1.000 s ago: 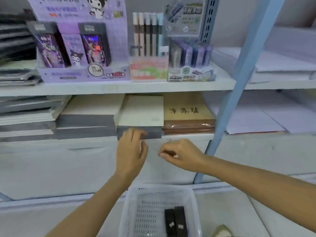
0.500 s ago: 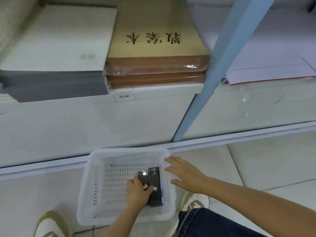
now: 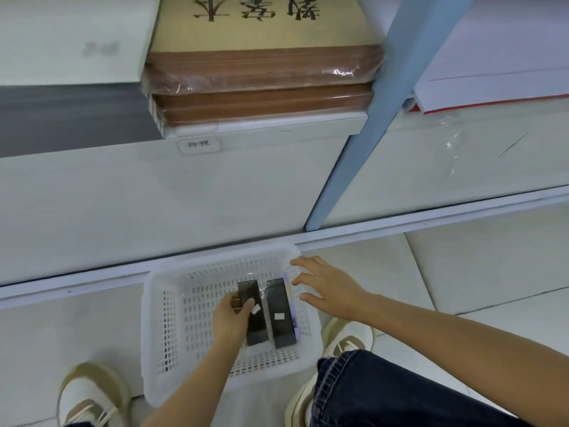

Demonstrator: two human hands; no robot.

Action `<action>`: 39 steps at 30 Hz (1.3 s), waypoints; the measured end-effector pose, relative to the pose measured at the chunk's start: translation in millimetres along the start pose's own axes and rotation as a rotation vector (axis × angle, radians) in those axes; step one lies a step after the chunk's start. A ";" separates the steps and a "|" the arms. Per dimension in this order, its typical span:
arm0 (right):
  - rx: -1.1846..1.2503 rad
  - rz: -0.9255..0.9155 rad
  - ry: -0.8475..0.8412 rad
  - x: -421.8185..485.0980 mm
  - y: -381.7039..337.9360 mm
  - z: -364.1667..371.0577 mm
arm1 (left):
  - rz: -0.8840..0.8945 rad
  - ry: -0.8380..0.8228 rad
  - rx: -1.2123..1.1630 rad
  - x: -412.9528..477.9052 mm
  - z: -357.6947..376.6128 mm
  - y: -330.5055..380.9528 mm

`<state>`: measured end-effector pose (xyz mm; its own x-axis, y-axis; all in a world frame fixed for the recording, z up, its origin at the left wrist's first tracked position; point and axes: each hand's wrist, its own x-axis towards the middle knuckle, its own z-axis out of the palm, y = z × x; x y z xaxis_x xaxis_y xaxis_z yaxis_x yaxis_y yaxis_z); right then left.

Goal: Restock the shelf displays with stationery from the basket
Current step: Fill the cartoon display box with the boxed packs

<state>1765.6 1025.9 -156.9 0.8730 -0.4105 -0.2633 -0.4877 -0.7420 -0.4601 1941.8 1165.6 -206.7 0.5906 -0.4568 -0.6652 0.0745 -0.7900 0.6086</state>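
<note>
Basket [image 3: 160, 303] | left hand [image 3: 229, 318] fingers pinching dark box [image 3: 254, 312] | right hand [image 3: 328, 288] fingers spread | labels unreadable

You see 教案本 printed upside down on the brown notebook pack [image 3: 261, 41], and 物理 on the shelf label [image 3: 199, 144].

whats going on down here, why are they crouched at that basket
A person is bent over a white plastic basket on the floor in front of shelving. The left hand is closed around one of two dark flat packs lying in it; the other pack lies beside it, untouched. The right hand is open, fingers spread over the basket's right rim. Wrapped brown notebooks sit on the shelf above. Nothing is lifted out yet.
</note>
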 end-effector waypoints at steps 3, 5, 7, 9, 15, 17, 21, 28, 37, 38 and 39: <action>-0.012 0.015 -0.003 0.4 -1.1 -0.8 | -0.019 -0.133 -0.118 -3.0 1.8 3.7; -0.014 0.021 -0.004 0.2 -1.5 -0.9 | -0.022 -0.171 -0.080 -5.4 13.3 7.9; -0.009 0.028 0.004 -0.2 -2.0 -0.6 | -0.009 -0.138 0.024 -6.3 25.2 10.9; 0.001 0.038 0.014 -0.3 -2.5 0.4 | 0.002 -0.093 0.070 -7.7 33.3 13.4; -0.007 0.020 0.015 -0.9 -0.7 6.5 | -0.024 -0.077 0.157 -3.6 42.3 10.9; 0.043 0.026 0.037 -1.7 -0.2 9.1 | -0.012 -0.082 0.161 -2.5 46.5 9.7; 0.219 0.094 0.123 -5.8 -1.5 14.7 | -0.063 -0.069 0.091 -2.9 53.9 13.0; 0.367 0.179 0.108 -6.3 -2.1 18.2 | -0.075 -0.125 0.065 1.0 49.8 11.5; 0.312 0.234 0.061 -5.4 -7.3 12.7 | -0.067 -0.211 -0.031 -0.1 46.3 7.9; 0.256 0.234 0.074 -5.6 -8.0 10.7 | -0.076 -0.216 -0.079 1.1 42.2 7.3; 0.194 0.221 0.109 -5.4 -8.6 8.3 | -0.084 -0.212 -0.137 1.8 36.6 6.0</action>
<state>1765.0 1038.9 -158.6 0.7358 -0.6132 -0.2873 -0.6489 -0.5172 -0.5580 1913.9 1145.0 -220.1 0.3971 -0.4787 -0.7830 0.2326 -0.7728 0.5904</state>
